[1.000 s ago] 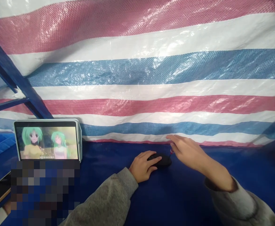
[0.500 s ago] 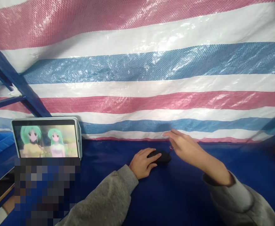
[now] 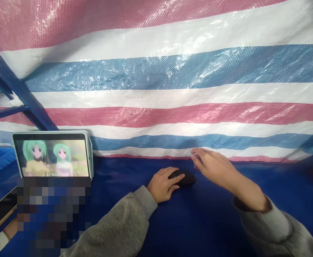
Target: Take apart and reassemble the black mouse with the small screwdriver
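Observation:
A black computer mouse (image 3: 187, 179) lies on the blue tabletop (image 3: 188, 221). My left hand (image 3: 163, 184) grips its left end, fingers over the top and thumb along the near side. In my right hand (image 3: 208, 165) is a small screwdriver (image 3: 195, 167) with a bit of red showing; most of its handle is hidden by the fingers. Its thin shaft slants down to the mouse's right end. Whether the tip sits in a screw is too small to tell.
A tablet (image 3: 54, 157) in a pale case stands at the left, playing a cartoon. Near it lies a dark phone-like device (image 3: 1, 207), with another person's hand (image 3: 11, 228) beside it. Behind hangs a striped plastic sheet (image 3: 172, 75); a blue metal frame (image 3: 19, 85) rises at left.
The fingers of my right hand have shifted slightly around the screwdriver, showing more of its upper part. My left hand and the mouse stay nearly in place.

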`<state>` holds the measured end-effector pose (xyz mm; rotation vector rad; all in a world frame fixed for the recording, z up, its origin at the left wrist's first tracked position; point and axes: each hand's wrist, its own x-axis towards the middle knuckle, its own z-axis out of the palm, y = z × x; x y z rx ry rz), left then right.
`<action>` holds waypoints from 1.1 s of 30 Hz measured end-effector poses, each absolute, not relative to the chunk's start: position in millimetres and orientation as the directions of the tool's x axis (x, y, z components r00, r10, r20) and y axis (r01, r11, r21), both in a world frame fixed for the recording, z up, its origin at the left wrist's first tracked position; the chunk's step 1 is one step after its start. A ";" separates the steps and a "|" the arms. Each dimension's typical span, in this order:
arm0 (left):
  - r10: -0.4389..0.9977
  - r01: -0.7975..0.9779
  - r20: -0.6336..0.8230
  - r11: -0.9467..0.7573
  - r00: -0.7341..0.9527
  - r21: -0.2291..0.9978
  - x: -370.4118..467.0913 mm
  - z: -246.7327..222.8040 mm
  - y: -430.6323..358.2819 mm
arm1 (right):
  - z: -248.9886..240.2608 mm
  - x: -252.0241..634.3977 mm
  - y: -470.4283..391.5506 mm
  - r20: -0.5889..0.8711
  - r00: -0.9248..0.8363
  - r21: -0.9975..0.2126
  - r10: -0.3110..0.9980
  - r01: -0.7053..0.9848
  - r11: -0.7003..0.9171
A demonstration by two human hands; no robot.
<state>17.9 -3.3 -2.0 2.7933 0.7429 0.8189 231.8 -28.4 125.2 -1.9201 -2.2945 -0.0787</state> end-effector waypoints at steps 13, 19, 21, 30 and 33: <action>0.499 0.423 0.469 -0.867 0.728 0.264 17.9 -0.7 -4.0 | 128.8 228.2 -31.0 0.107 -0.137 -0.057 0.985 0.988 0.144; 0.509 0.430 0.453 -0.861 0.732 0.273 19.0 -2.8 -3.0 | 127.5 230.1 -30.2 0.166 -0.206 -0.105 0.964 0.969 0.225; 0.511 0.431 0.452 -0.859 0.731 0.276 19.4 -3.3 -2.9 | 126.3 231.2 -28.7 0.152 -0.203 -0.096 0.967 0.971 0.219; 0.503 0.429 0.456 -0.864 0.734 0.262 19.0 -3.0 -2.6 | 127.1 231.0 -28.6 0.161 -0.221 -0.070 0.962 0.970 0.234; 0.495 0.424 0.465 -0.869 0.734 0.255 18.7 -3.9 -2.1 | 128.0 231.5 -28.5 0.137 -0.156 -0.013 0.978 0.987 0.159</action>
